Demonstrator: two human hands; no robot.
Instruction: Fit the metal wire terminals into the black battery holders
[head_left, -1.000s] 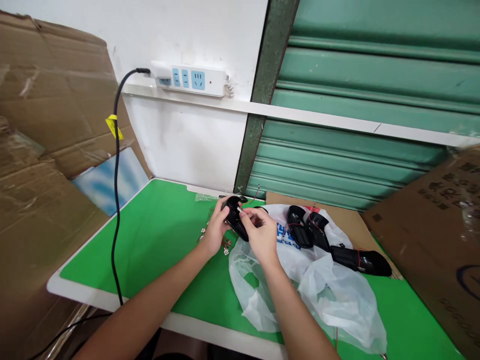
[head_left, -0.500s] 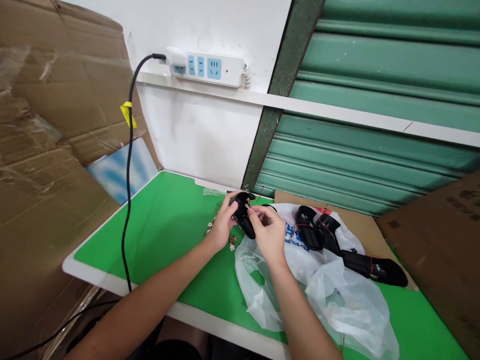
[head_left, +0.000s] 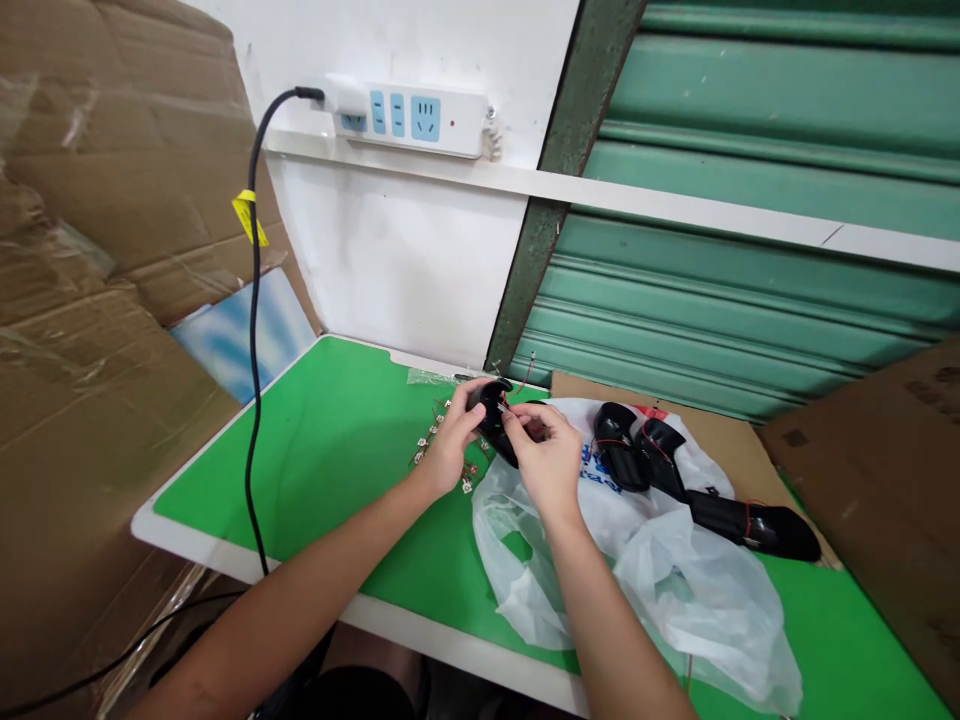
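Note:
My left hand [head_left: 454, 440] is closed around the side of a curved black plastic shell [head_left: 493, 425], held over the green tabletop. A thin red wire [head_left: 526, 375] sticks up past its far end. My right hand [head_left: 547, 450] pinches a small metallic piece [head_left: 503, 407] at the shell's hollow inside; its exact kind is too small to make out. Beside my left hand lie several small white parts with red wires [head_left: 424, 442]. Right of my right hand, similar black shells with red wires [head_left: 621, 445] rest on a white plastic bag [head_left: 697, 590].
A green table [head_left: 300, 470] with a white edge stands against a white wall and a green shutter [head_left: 750, 120]. Cardboard [head_left: 97, 350] rises at the left, and a cardboard box [head_left: 885, 480] at the right. A black cable [head_left: 253, 350] hangs from a power strip [head_left: 420, 120].
The camera view has shifted slightly. The black shell has turned a little in my left hand, and my right fingers stay at its inside with the small metallic piece.

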